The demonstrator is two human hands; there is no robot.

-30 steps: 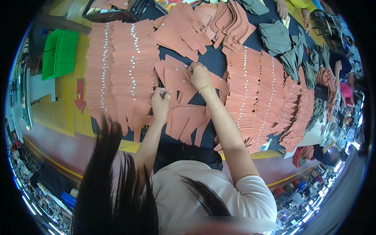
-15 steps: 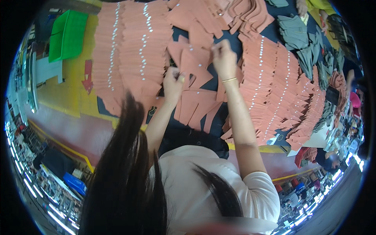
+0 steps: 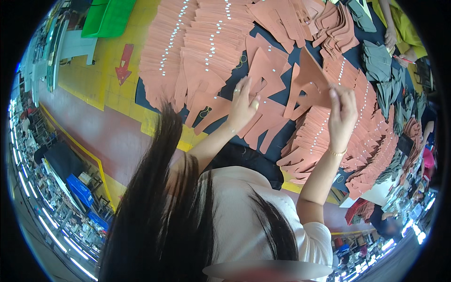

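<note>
My right hand [image 3: 342, 112] pinches the edge of a salmon-coloured cut panel [image 3: 314, 70], which is lifted and tilted over the dark table. My left hand [image 3: 242, 107] has thumb and forefinger apart, with no held thing visible. It is beside flat salmon cut panels [image 3: 268, 66] with slots and small white stickers. Below its fingers lie more panels [image 3: 268, 117], partly overlapping. To the left, long overlapping rows of salmon pieces [image 3: 206, 42] carry lines of white stickers. Another fanned stack [image 3: 324, 127] spreads under and beside my right wrist.
Grey-green cut pieces [image 3: 377, 61] lie at the far right, near another person's hand [image 3: 391, 36]. Curved salmon pieces [image 3: 336, 28] are piled at the far side. A green bin [image 3: 107, 18] stands at the far left, above a yellow floor with a red arrow [image 3: 124, 66].
My right hand has moved right and nearer, lifting a salmon panel with it. My left hand's fingers have opened out. The whole view has shifted, so the table appears further right.
</note>
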